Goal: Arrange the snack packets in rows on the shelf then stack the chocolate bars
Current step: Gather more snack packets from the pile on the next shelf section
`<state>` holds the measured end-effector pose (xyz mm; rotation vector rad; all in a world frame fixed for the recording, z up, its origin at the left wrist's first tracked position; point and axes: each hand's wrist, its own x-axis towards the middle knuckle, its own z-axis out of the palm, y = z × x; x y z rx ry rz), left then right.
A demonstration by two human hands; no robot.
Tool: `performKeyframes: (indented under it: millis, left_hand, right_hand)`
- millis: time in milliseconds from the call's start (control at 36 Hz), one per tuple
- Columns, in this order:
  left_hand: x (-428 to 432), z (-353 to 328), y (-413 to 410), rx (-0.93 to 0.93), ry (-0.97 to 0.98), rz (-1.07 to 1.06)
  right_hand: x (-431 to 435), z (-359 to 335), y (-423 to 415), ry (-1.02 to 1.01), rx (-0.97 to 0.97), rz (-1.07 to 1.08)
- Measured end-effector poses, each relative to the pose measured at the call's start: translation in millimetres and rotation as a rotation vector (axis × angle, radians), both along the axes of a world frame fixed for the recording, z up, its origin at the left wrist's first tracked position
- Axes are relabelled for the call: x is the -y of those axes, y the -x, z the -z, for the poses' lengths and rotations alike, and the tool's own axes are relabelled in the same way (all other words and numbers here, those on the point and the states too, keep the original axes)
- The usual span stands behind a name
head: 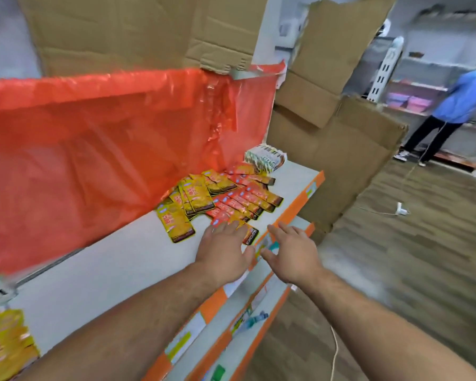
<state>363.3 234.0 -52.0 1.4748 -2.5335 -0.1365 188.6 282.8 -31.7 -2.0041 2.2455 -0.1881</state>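
Note:
Red snack packets (245, 200) lie in overlapping rows on the white shelf (116, 265), with yellow snack packets (188, 200) fanned out to their left. A stack of pale chocolate bars (265, 160) sits at the shelf's far end. My left hand (223, 248) is flat, fingers straight, its fingertips on the nearest red packet (252, 235). My right hand (291, 251) hovers open just past the shelf's orange front edge (313, 185), holding nothing.
A red plastic sheet (107, 138) hangs behind the shelf, cardboard (335, 149) stands to the right. More yellow packets (3, 345) lie at the near left. A lower shelf (231, 339) juts out below. A person in blue (459, 100) stands far right.

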Motion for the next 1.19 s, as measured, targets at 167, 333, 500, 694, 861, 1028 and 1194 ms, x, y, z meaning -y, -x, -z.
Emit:
performKeyframes:
  millis: [167,333,500,694,861,1028,1194]
  left_hand:
    - [41.0,5.4,38.9,-0.069,0.073,-0.056]
    - [83.5,6.5,82.0,-0.123,0.001,-0.22]
    - [110.5,10.2,135.2,-0.281,-0.09,-0.496]
    - [130.3,5.7,170.8,-0.331,-0.111,-0.794]
    - [138.2,9.2,185.4,-0.376,-0.137,-0.981]
    - [143.6,16.4,197.1,-0.25,-0.114,-1.036]
    - [150.9,19.9,204.9,-0.292,-0.149,-1.09]
  right_hand:
    - [55.2,8.1,36.6,0.029,0.033,-0.049]
    - [126.3,18.4,79.8,0.041,0.037,-0.173]
    - [191.1,29.4,120.9,-0.016,0.086,-0.342]
    - [246.2,30.4,142.2,-0.078,0.204,-0.44]
    - [271.3,31.2,137.2,-0.126,0.398,-0.37]
    - [281.4,37.3,139.5,-0.179,0.477,-0.359]
    - [284.6,38.9,144.5,-0.223,0.475,-0.398]
